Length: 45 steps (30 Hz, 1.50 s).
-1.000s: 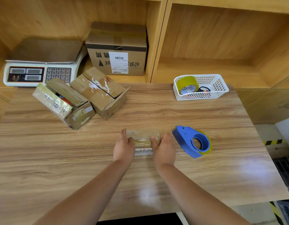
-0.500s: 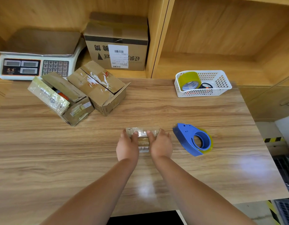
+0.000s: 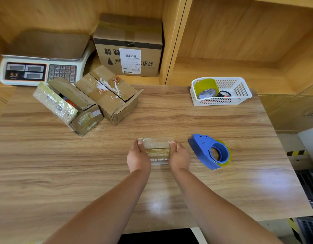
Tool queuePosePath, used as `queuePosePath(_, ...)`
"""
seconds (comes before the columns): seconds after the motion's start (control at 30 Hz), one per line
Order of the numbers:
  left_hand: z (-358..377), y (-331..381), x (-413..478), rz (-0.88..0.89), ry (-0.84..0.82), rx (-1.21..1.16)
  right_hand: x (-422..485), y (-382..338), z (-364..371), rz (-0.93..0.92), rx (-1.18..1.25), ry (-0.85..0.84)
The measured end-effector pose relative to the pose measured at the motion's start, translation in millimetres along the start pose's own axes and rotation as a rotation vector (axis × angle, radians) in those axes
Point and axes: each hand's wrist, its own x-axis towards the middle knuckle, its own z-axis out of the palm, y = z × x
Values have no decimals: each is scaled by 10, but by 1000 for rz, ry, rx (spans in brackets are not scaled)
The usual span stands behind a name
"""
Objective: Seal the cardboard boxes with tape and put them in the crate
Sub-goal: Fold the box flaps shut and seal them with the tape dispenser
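A small tape-wrapped cardboard box (image 3: pixel 156 147) lies on the wooden table (image 3: pixel 99 173) in front of me. My left hand (image 3: pixel 138 158) grips its left end and my right hand (image 3: pixel 179 156) grips its right end, thumbs on top. A blue tape dispenser (image 3: pixel 209 151) with a yellowish roll lies just right of my right hand. Two more cardboard boxes sit at the back left: one with its flaps open (image 3: pixel 67 104) and a larger one (image 3: pixel 110 94) with torn white label marks. Part of a dark crate (image 3: pixel 308 189) shows at the right edge, below table level.
A white basket (image 3: pixel 240 92) holding a tape roll and scissors stands at the back right. A weighing scale (image 3: pixel 39 67) and a big labelled carton (image 3: pixel 129 46) sit in the shelf behind the table. Wooden shelf compartments rise at the back.
Both hands first closed in over the small box, then spread back to its ends, thumbs on top. The box has stayed in place.
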Motion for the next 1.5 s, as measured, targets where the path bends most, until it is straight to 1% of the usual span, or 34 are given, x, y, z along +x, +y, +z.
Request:
queuePosePath(0.1, 3, 10, -4, 1, 6, -25, 5, 101, -107, -68, 90, -176)
queuePosePath(0.17, -10, 26, -12, 20, -4, -20, -1, 174, -117, -69, 170, -219)
queuePosePath(0.27, -57, 28, -20, 56, -75, -44, -45, 188, -56, -63, 189, -92)
queuePosePath(0.33, -130, 16, -18, 61, -141, -55, -50, 179, -2, -52, 140, -5)
queuePosePath(0.47, -232, -42, -35, 48, -269, -71, -98, 136, 70, -11, 68, 57)
queuePosePath(0.57, -207, -62, -87, 17, -261, -34, -114, 115, 123, 0, 85, 106)
queuePosePath(0.7, -186, -49, -63, 28, -213, 34, -137, -54, 55, 109, 125, 91)
queuePosePath(0.8, -209, -21, -64, 44, -204, 77, -158, -173, -38, 168, 128, 39)
queuePosePath(0.9, -246, 74, -22, -41, -269, 101, -132, -206, -139, 156, 42, -19)
queuePosePath(0.97, -292, 138, 40, -91, -336, 36, -76, -238, -215, 179, 23, -13)
queuePosePath(1.0, -328, 160, 57, -92, -371, -27, -38, -243, -247, 220, 54, -2)
queuePosePath(1.07, -399, 186, 57, -40, -434, -102, 13, -250, -295, 338, 219, -14)
queuePosePath(1.13, -442, 155, 54, 68, -443, -51, -3, -285, -330, 414, 370, -79)
queuePosePath(1.2, -471, 111, 76, 140, -379, 51, -23, -313, -348, 436, 404, -158)
queuePosePath(1.27, -505, 90, 97, 190, -321, 126, -53, -350, -361, 406, 369, -235)
queuePosePath(1.33, -530, 90, 104, 222, -253, 216, -117, -365, -316, 306, 327, -311)
queuePosePath(1.37, -538, 93, 103, 226, -223, 252, -156, -345, -266, 223, 317, -321)
queuePosePath(1.43, -539, 88, 117, 209, -182, 294, -191, -279, -171, 76, 254, -285)
queuePosePath(1.5, -538, 84, 138, 169, -165, 301, -175, -226, -125, -11, 119, -263)
